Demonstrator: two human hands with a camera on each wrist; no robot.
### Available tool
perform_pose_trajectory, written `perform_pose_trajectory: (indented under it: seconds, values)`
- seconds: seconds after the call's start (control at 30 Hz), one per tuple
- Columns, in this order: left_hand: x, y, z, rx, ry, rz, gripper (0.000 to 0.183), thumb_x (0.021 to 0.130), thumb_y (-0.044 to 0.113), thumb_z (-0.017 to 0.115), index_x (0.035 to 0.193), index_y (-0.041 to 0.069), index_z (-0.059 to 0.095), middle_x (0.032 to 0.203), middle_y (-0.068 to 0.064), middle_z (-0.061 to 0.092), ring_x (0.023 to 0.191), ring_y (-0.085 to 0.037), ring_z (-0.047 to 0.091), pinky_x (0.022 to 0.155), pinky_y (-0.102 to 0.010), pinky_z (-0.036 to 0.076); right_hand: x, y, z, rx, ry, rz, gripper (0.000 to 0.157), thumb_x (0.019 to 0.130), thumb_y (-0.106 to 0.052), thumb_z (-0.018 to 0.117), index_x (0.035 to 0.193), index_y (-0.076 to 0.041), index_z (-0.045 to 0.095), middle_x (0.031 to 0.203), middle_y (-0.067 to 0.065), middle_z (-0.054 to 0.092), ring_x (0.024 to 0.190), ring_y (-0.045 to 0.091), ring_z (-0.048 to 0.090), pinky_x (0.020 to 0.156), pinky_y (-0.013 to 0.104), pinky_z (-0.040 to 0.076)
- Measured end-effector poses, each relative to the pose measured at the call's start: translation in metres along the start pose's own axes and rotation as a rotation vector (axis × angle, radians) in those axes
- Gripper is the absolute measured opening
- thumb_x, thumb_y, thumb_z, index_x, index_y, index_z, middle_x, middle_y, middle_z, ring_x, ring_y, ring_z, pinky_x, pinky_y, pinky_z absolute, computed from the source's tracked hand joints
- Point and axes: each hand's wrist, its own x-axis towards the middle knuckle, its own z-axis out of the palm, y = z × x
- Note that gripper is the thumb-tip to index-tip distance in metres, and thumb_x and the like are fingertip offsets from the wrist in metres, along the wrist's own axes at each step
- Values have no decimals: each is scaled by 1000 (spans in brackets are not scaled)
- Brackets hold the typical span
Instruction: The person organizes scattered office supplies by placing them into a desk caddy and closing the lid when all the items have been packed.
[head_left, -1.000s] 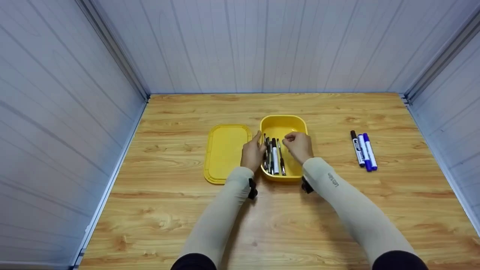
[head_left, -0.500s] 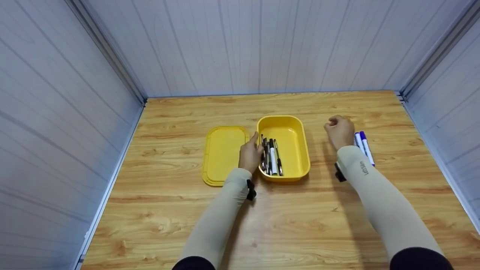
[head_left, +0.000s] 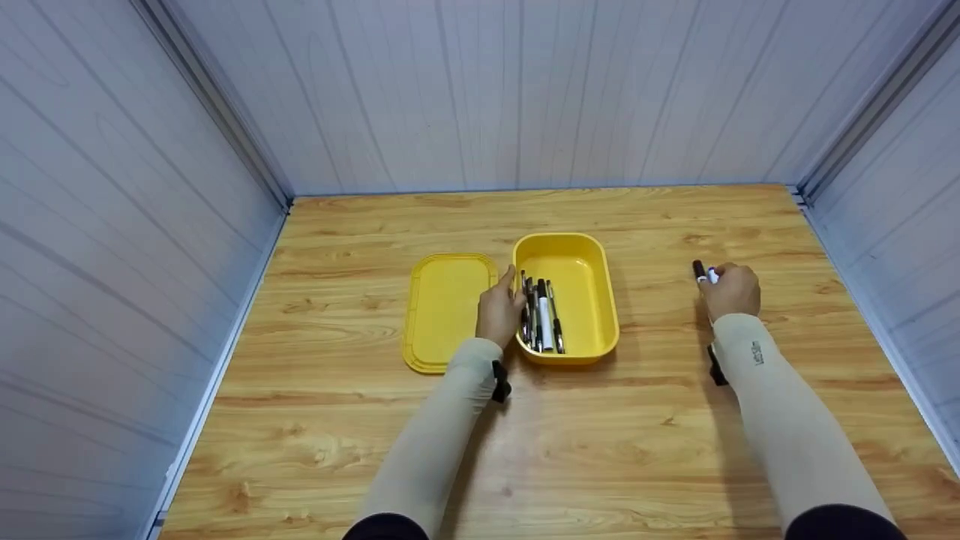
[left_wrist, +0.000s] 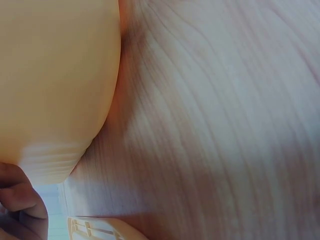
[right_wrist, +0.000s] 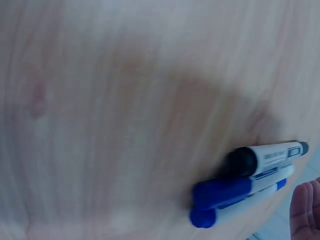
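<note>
My left hand [head_left: 497, 315] holds the left rim of a yellow plastic box [head_left: 611, 315]; its curled fingers [left_wrist: 20, 197] show by the box wall in the left wrist view. Inside, along the left side, lie several dark pens [head_left: 556, 330] and a white marker [head_left: 546, 326] with a black cap. Over on the right, my right hand [head_left: 731, 292] is above three markers and covers most of them in the head view. The right wrist view shows a black-capped marker [right_wrist: 275, 156] beside two blue-capped markers [right_wrist: 222, 194], with straight fingers [right_wrist: 302, 210] just past their far ends.
A flat yellow lid [head_left: 450, 315] lies left of the box, partly under the left wrist. The wooden table [head_left: 585, 442] is bounded by pale panel walls [head_left: 480, 97] at the back and sides.
My right hand has left the box and moved right, then down over the markers. The left hand stays at the box rim, and the pens inside lie as before.
</note>
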Motion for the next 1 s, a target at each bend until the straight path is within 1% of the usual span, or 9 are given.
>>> perform_pose_trajectory:
  seconds: [0.07,0.27,0.37,0.5,0.67,0.83,0.9,1.0]
  values:
    - [0,0,0,2,0,9,54,95,9,55,148,6,45,59,5,40,53,-9,36,55,-26,37,-1,4,2,0,-19,12,38,94,-12,60,123,12,61,116,32,59,105,45,58,90,54,48]
    - [0,0,-1,-30,-22,-21,55,96,10,56,149,9,43,59,6,40,52,-8,36,55,-25,37,-3,12,9,-13,-59,28,37,92,-13,60,119,13,63,112,33,61,101,45,60,88,54,48]
    - [0,1,-1,-41,-28,-34,55,96,11,56,150,9,42,59,6,41,52,-8,37,54,-24,37,-3,14,12,-36,-62,21,35,92,-11,60,117,12,64,111,33,60,100,46,60,88,55,48]
    - [0,2,-1,-38,-29,-43,55,96,11,55,150,10,42,61,5,42,53,-9,38,54,-25,37,-5,14,14,-57,-59,23,35,91,-8,61,120,12,62,111,32,57,101,44,58,90,55,47]
    - [1,2,-1,-21,-28,-44,56,96,11,56,150,11,42,61,5,42,55,-10,39,54,-25,37,-6,12,14,-54,-55,23,36,92,-7,61,121,13,61,110,30,55,101,43,57,91,54,46]
    - [1,1,-1,-28,-26,-42,56,95,11,55,150,11,42,60,5,42,53,-9,38,53,-24,36,-7,13,15,-52,-56,26,37,92,-7,61,123,12,60,112,30,55,103,43,57,91,54,46]
    - [0,1,0,-18,-18,-32,56,95,11,55,150,10,42,59,6,40,53,-9,37,54,-25,36,-6,14,15,-58,-47,12,33,91,-7,61,118,13,63,109,30,57,99,43,58,88,54,47]
    - [0,0,1,-1,-2,-17,55,94,10,55,148,9,44,58,6,38,53,-9,34,55,-25,34,-5,17,16,-64,-21,-19,26,89,-6,62,106,12,67,100,29,61,91,40,59,81,53,48]
